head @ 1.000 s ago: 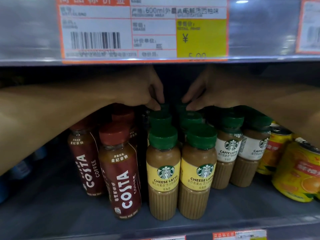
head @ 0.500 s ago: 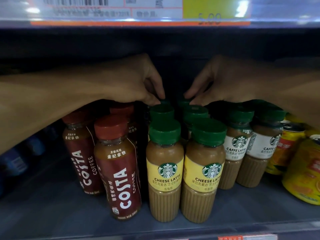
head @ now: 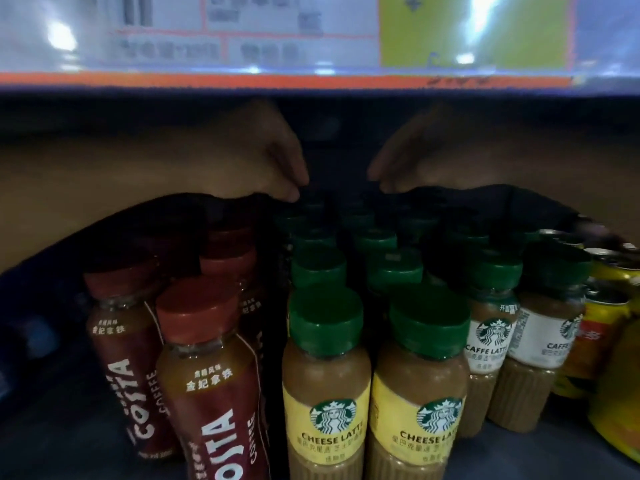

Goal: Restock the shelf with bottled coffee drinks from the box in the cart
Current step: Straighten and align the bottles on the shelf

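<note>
I can read "COSTA COFFEE" in white on the two red-capped front bottles [head: 214,403]. The two yellow-label bottles [head: 325,410] say "CHEESE LATTE" under a Starbucks mermaid sign. The white-label bottles [head: 491,344] say "CAFFE LATTE". The price tag [head: 311,32] above is too blurry for me to read.

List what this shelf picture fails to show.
- Head view: whether the left hand and right hand grip any back-row bottle; dark and blurred.
- How many green-capped bottles stand at the back; shadow hides them.
- Price tag text; blurred, cut by the top edge.
- Yellow cans; cut by the right edge.
</note>
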The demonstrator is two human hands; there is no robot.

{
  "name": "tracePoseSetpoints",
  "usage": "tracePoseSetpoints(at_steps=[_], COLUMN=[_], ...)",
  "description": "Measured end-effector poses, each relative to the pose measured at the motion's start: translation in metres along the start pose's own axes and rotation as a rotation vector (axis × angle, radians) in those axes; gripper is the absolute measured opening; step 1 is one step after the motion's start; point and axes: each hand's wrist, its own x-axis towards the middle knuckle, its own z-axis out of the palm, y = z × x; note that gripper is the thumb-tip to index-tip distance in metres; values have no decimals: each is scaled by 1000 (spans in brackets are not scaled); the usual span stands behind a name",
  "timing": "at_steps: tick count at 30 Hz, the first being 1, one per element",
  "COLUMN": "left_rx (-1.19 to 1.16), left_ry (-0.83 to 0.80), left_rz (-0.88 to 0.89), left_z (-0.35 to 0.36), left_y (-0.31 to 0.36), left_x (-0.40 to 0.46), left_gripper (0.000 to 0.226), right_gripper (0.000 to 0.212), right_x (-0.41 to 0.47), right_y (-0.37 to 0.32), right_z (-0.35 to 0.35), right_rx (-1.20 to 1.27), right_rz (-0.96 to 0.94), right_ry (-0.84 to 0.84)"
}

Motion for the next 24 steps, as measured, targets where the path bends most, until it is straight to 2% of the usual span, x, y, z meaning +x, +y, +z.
tracePoseSetpoints(at_steps=[2,5,8,12,19,24], left_rx=[54,100,99,120,111,65], left_ry=[-13,-51,-94,-174,-179,-166], left_rz=[-29,-65,-61,-93,-42,-52], left_z=[7,16,16,13,21,23], left_y=[-3,-10,-13,-12,5,0], left_x=[8,15,17,14,19,20], left_gripper=[20,30,23,21,28,16], right_gripper=[17,27,32,30,23,23], right_x=[9,16,19,19,15,13], right_y=[7,0,-5,-5,-4,-2], right_z=[1,8,17,20,19,18], right_rx=[26,5,-44,-75,-75,-35], right_rz=[-4,27,-1,11,17,20], right_ry=[36,7,-40,-105,-106,-127])
